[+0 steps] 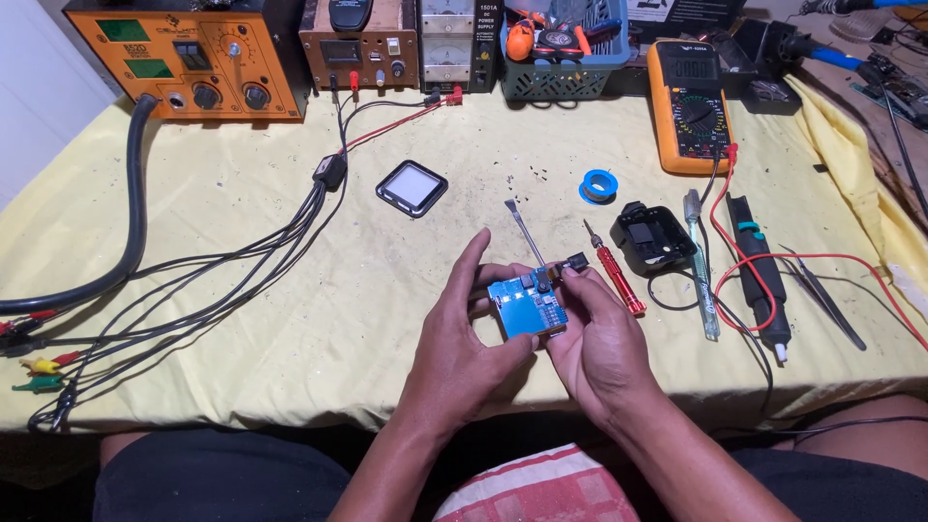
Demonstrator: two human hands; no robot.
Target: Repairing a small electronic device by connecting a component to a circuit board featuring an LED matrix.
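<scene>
A small blue circuit board [527, 306] is held over the front of the yellow-covered table [290, 319]. My left hand [464, 338] grips its left and lower edge, thumb raised. My right hand [594, 333] supports the right side, its fingers pinching a small black part [572, 262] at the board's top right corner. Just behind the hands lie a thin metal pry tool [522, 227] and a red-handled screwdriver [617, 278].
An open black casing [650, 237], a square black-framed screen [412, 187], a blue solder spool [598, 186], an orange multimeter [687, 104] with red lead, tweezers [822, 295] and a black desoldering pump [759, 275] lie around. Bench supplies and a basket line the back; cables cross the left.
</scene>
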